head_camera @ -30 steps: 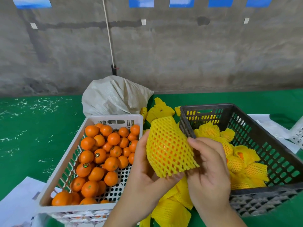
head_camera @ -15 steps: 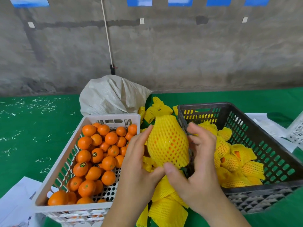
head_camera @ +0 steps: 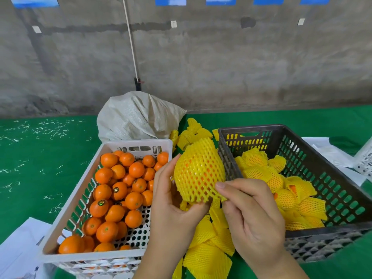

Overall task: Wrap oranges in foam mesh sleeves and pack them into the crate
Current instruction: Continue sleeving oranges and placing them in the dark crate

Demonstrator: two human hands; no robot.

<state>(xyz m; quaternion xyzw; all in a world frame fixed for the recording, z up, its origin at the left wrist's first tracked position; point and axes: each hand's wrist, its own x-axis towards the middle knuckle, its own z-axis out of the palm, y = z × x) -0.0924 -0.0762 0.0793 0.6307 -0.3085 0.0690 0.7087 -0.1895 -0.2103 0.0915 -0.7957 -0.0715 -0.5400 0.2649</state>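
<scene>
So the left hand [head_camera: 173, 202] has its fingers curled round the sleeved orange [head_camera: 199, 171], cupping it from below and the left side, while the right hand [head_camera: 249, 210] pinches the bottom hem of the foam mesh sleeve [head_camera: 198, 195] near its right corner. The orange sits inside the sleeve with the long axis running roughly upright, the open frilly end pointing up and away. What matters next, I'd say: the black crate [head_camera: 302, 137] is immediately right of the fruit, its near-left corner just beside the sleeve, so the right hand is the closer 1 for dropping it in.

That black crate already holds a pile of wrapped oranges [head_camera: 267, 178] on its left half. On the other side, the white crate [head_camera: 128, 146] is well stocked with bare oranges [head_camera: 120, 190]. Spare flat sleeves [head_camera: 209, 252] lie on the green tabletop [head_camera: 40, 158] between the 2 crates, and a white woven sack [head_camera: 138, 115] slumps behind.
</scene>
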